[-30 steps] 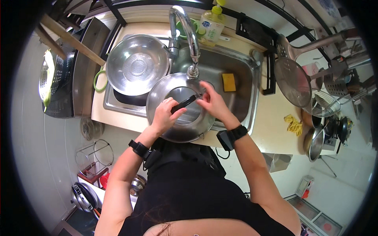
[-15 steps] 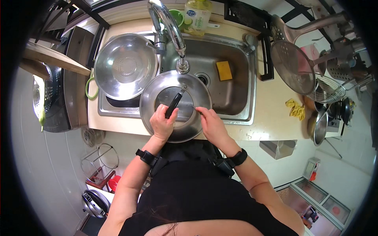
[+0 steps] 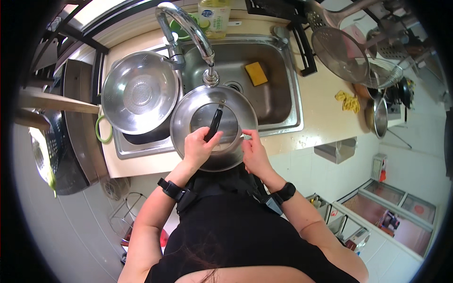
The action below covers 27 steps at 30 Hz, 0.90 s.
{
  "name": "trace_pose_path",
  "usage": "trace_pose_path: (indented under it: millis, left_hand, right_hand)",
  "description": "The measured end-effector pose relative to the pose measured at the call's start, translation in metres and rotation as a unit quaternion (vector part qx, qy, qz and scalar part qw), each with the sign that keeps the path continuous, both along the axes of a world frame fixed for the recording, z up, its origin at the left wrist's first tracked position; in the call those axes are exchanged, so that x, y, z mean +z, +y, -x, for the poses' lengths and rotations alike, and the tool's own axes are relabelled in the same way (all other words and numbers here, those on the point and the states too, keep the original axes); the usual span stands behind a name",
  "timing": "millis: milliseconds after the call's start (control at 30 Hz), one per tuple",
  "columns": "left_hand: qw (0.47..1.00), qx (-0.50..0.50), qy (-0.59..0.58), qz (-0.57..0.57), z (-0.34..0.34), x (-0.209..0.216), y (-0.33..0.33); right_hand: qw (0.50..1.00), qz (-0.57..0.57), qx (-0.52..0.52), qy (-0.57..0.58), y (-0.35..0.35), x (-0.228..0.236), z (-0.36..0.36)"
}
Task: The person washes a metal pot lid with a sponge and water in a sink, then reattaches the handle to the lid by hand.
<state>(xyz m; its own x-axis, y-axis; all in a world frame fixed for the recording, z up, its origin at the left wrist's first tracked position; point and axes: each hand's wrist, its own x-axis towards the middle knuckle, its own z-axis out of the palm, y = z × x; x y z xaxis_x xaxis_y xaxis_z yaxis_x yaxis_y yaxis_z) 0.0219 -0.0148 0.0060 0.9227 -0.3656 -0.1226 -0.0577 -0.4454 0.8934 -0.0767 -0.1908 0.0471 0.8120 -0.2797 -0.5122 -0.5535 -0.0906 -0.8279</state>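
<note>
A round steel pot lid (image 3: 185,115) with a glass middle is held in front of me, over the near edge of the sink. Its black handle (image 3: 215,121) stands up from the glass. My left hand (image 3: 198,147) is closed around the near end of that handle. Over the lid's right side, my right hand (image 3: 256,154) has thumb and forefinger pinched together by the border of the glass. What the pinch holds, if anything, is too small to make out.
The sink (image 3: 278,106) holds a yellow sponge (image 3: 256,74). The faucet (image 3: 203,45) arches above the lid. A large steel bowl (image 3: 140,92) sits left, a soap bottle (image 3: 214,19) behind. On the right counter lies a yellow cloth (image 3: 348,101), beneath a hanging strainer (image 3: 340,54).
My view has turned, so the sink and counter appear tilted and shifted left. My left hand keeps its grip on the lid's handle; my right fingers stay pinched near the glass border.
</note>
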Motion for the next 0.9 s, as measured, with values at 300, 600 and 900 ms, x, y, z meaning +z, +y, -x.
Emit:
trace_pose_path:
  millis: [300, 600, 900]
  left_hand:
    - [0.997, -0.044, -0.070, 0.009, -0.003, -0.008, 0.008]
    - [0.995, -0.066, -0.070, 0.035, -0.007, -0.014, 0.011]
    - [0.993, -0.062, -0.102, 0.025, -0.008, -0.023, 0.007]
  right_hand:
    - [0.989, 0.105, -0.092, -0.041, 0.016, -0.032, 0.005]
    - [0.966, 0.204, -0.101, -0.123, 0.035, -0.041, -0.023]
    - [0.972, 0.192, -0.089, -0.099, 0.028, -0.035, -0.036]
